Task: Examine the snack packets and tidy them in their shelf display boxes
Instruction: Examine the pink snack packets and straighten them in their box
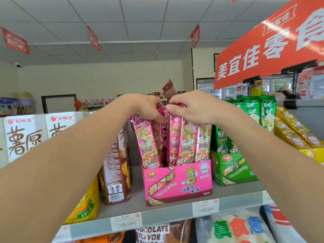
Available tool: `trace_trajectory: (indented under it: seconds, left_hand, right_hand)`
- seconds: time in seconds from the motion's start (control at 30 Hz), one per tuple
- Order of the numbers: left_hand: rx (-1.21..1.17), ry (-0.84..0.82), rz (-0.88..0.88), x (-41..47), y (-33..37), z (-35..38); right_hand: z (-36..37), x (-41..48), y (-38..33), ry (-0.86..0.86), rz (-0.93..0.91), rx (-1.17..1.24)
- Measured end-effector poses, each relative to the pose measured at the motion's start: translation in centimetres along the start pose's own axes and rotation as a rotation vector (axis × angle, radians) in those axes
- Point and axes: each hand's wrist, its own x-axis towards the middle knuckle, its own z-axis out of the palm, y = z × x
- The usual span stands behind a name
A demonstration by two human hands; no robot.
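Left hand (149, 106): our fingers curl tight and pinch the top of the pink packets (185, 142).
Right hand (190, 108): our fingers pinch a top too.
Pink packets: they stand in the pink box (177, 183) on the shelf (138, 193).
Danger: if we tug hard, we think the box tips, or the leaning packet (145, 142) slides out.

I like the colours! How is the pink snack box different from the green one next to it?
The pink box holds pink packets; the green box holds green packets. The left hand and right hand pinch packet tops in the pink box; neither hand holds green packets. The pink box sits nearer the shelf edge than the green box. Both carry a film-strip picture.
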Motion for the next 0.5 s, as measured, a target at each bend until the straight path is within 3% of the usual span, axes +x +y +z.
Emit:
trace_trajectory:
  seconds: [0.17, 0.3, 0.5]
  left_hand:
    - [0.144, 0.106, -0.042, 0.9, 0.2, 0.6]
    - [0.254, 0.118, -0.102, 1.3, 0.3, 0.3]
    - [0.407, -0.014, -0.147, 2.7, 1.8, -0.1]
  right_hand:
    - [0.5, -0.6, 0.6, 0.169, 0.036, -0.013]
    - [-0.3, -0.9, 1.5, 0.134, 0.064, 0.105]
    - [-0.5, -1.1, 1.9, 0.100, 0.044, 0.123]
